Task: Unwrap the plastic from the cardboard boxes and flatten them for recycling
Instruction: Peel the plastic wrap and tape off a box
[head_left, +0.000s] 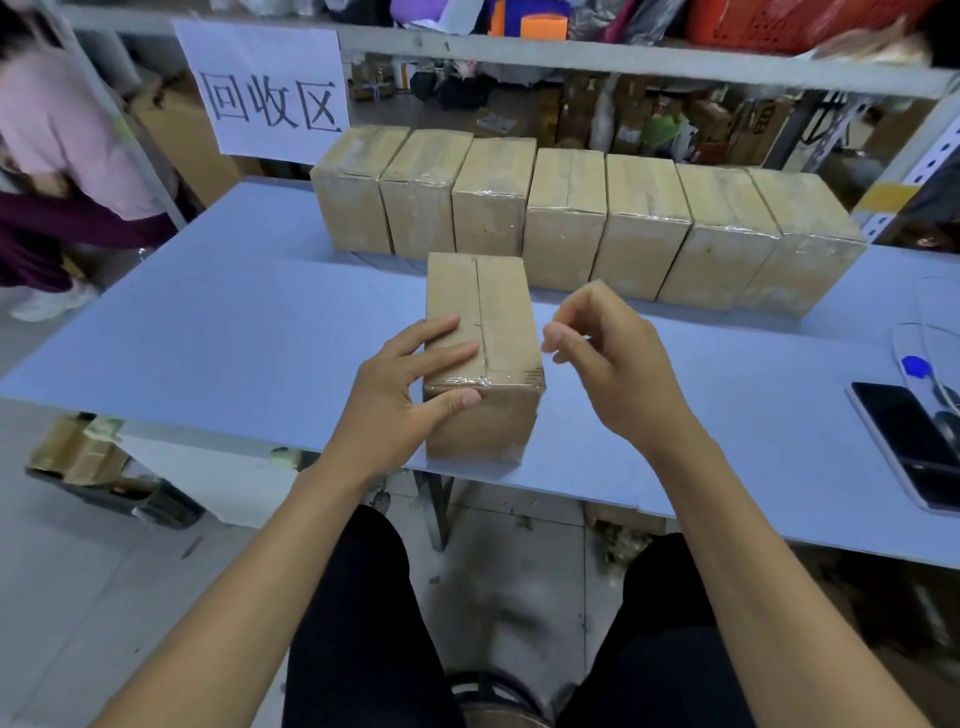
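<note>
Trouble spot for me is that front box (480, 353) sitting right at the near edge of the blue tabletop (218, 332): only the left hand (400, 387) steadies it, fingers flat on top, thumb against the front face. The right hand (602, 358) hovers just beside it, fingers loosely curled, maybe pinching film, can't tell. One hard tug on the wrap and I reckon it slides off. Count: seven wrapped boxes (566, 223) in the back row, plus this one, eight total. One phone (909, 441) far right.
</note>
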